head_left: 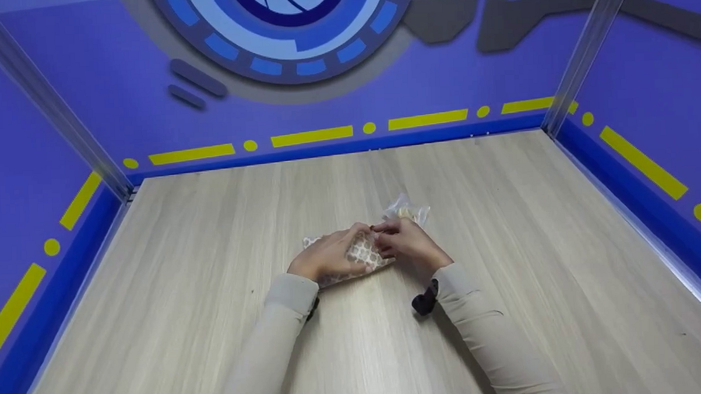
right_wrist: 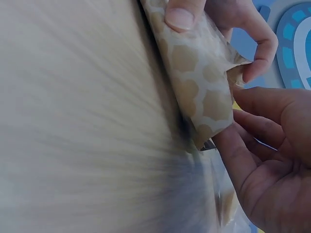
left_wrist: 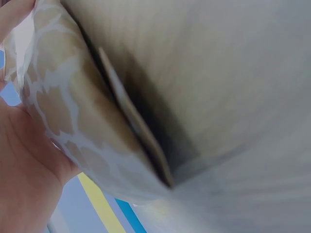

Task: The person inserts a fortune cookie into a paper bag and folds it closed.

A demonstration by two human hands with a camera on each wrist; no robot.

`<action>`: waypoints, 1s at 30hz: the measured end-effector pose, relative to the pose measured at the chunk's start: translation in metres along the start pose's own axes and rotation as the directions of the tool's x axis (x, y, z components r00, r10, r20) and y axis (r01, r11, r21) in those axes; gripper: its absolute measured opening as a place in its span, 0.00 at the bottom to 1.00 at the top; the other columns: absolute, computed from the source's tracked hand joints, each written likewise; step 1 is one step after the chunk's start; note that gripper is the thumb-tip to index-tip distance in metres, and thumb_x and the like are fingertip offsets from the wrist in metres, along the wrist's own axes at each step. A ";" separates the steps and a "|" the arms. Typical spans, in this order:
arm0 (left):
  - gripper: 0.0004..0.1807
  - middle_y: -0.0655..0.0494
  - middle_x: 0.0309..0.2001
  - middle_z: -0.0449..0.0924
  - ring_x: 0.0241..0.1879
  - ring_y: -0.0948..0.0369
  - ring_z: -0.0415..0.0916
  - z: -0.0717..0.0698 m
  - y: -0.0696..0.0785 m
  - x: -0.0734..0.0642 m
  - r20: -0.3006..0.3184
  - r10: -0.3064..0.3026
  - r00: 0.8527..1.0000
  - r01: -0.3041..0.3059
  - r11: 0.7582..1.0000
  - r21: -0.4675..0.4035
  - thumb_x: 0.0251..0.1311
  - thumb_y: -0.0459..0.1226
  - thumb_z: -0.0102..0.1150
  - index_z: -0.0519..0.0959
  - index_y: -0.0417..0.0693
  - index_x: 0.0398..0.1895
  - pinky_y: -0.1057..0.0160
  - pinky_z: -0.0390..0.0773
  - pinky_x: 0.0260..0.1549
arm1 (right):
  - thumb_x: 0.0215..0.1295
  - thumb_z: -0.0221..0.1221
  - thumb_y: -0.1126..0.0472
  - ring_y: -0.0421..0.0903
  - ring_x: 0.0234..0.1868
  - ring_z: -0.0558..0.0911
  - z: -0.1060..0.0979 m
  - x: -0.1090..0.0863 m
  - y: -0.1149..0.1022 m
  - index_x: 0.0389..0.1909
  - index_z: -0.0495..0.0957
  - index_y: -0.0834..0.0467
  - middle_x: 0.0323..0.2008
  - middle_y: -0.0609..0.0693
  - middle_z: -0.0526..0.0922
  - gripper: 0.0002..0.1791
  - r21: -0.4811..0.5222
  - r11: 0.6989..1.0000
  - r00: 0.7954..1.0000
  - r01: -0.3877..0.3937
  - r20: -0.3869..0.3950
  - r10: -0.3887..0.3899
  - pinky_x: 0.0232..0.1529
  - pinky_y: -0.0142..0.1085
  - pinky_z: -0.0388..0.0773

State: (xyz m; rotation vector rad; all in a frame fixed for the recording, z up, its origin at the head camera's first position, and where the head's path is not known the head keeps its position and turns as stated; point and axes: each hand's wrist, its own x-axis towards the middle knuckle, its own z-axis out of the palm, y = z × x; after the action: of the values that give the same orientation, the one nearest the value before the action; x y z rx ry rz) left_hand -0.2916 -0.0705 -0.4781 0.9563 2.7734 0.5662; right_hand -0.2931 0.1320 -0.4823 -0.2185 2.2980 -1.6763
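3 purple-blue walls [head_left: 324,113] with yellow dashes surround a wood-grain table [head_left: 183,255].

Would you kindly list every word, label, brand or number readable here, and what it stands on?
There are none to read in any view.
Patterned package: only brown patches on white, no lettering visible.
Clear plastic: no legible text.
Back wall: yellow bars and dots and a round emblem, no letters or digits.

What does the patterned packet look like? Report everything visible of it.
The patterned packet looks like paper, tan blotches on white, its right end creased with a raised flap. It lies slantwise on or just above the table. The left hand grips it; the right hand pinches its right end. Any contents are hidden.
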 end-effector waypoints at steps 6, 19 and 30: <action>0.40 0.53 0.54 0.71 0.51 0.54 0.71 0.000 0.001 0.000 0.002 -0.010 1.000 0.010 1.000 -0.005 0.44 0.57 0.62 0.55 0.66 0.61 0.54 0.72 0.48 | 0.65 0.49 0.65 0.48 0.29 0.81 -0.003 -0.004 -0.001 0.51 0.72 0.68 0.34 0.61 0.79 0.16 0.052 0.999 1.000 -0.009 -0.017 0.010 0.34 0.40 0.79; 0.40 0.54 0.52 0.73 0.49 0.55 0.73 -0.001 0.001 0.002 0.000 0.020 1.000 -0.020 1.000 -0.007 0.43 0.56 0.63 0.58 0.62 0.61 0.55 0.73 0.46 | 0.69 0.42 0.62 0.46 0.29 0.82 -0.001 -0.003 0.002 0.63 0.57 0.69 0.38 0.65 0.80 0.24 0.135 0.991 1.000 -0.021 0.023 0.018 0.33 0.35 0.80; 0.40 0.56 0.53 0.73 0.50 0.56 0.72 -0.001 0.000 0.002 -0.009 0.004 1.000 -0.004 1.000 -0.005 0.42 0.57 0.62 0.58 0.64 0.61 0.55 0.73 0.46 | 0.70 0.39 0.47 0.47 0.33 0.81 0.008 0.000 -0.004 0.58 0.61 0.67 0.39 0.62 0.79 0.29 0.156 0.983 0.995 -0.093 -0.007 0.095 0.35 0.37 0.79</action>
State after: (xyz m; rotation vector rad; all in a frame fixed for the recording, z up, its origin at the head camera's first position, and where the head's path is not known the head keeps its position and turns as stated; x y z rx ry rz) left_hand -0.2932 -0.0695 -0.4773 0.9606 2.7775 0.5788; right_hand -0.2904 0.1234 -0.4803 -0.0632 2.1384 -1.8038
